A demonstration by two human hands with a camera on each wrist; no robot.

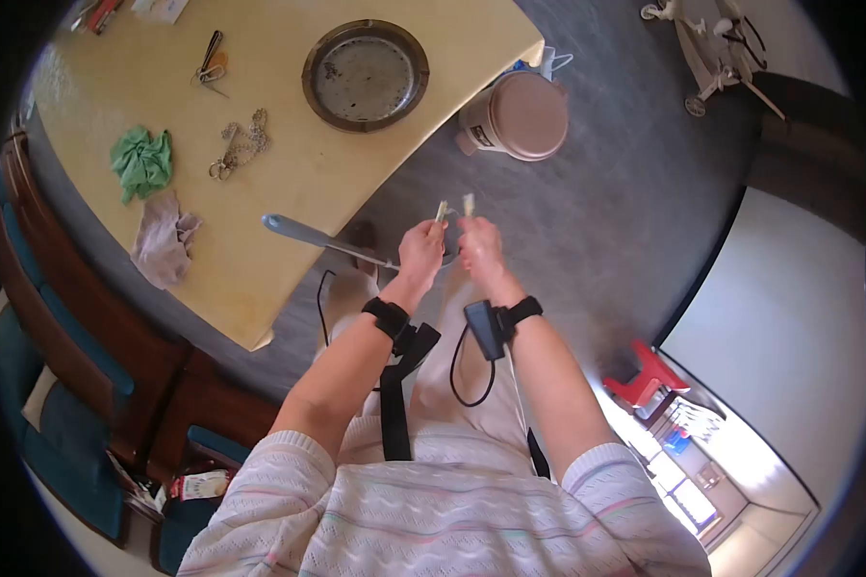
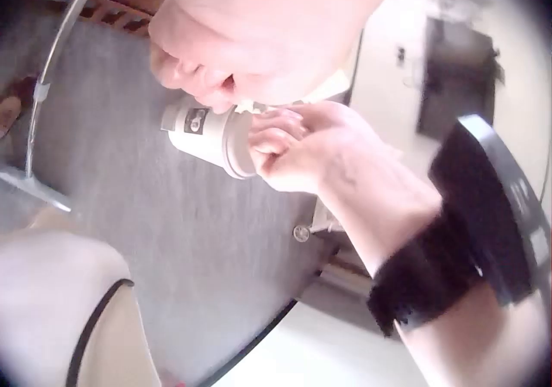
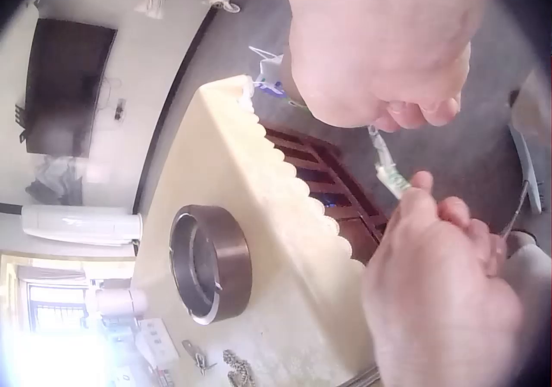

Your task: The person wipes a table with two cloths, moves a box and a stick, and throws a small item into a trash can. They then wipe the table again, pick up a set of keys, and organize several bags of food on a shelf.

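Note:
In the head view my left hand (image 1: 421, 252) and right hand (image 1: 481, 248) are close together above my knees. The left pinches a small white piece with green print (image 3: 392, 180) between thumb and fingers. From its end a narrow translucent bit (image 3: 379, 144) reaches up to the curled fingers of the right hand (image 3: 388, 59). My right hand grips a small whitish piece (image 1: 469, 205) that sticks up from its fingers; its kind cannot be told. A metal rod with a grey-blue handle (image 1: 298, 231) slants past the left wrist, with a crossbar (image 2: 34, 187) at its other end.
On the yellow-covered table (image 1: 289, 192) are a round metal tray (image 1: 366, 77), a chain (image 1: 245, 144), nail clippers (image 1: 209, 62), a green cloth (image 1: 142, 162) and a greyish cloth (image 1: 164, 240). A lidded bin (image 1: 524, 115) stands beyond my hands. Wooden seating (image 1: 77, 317) lies left.

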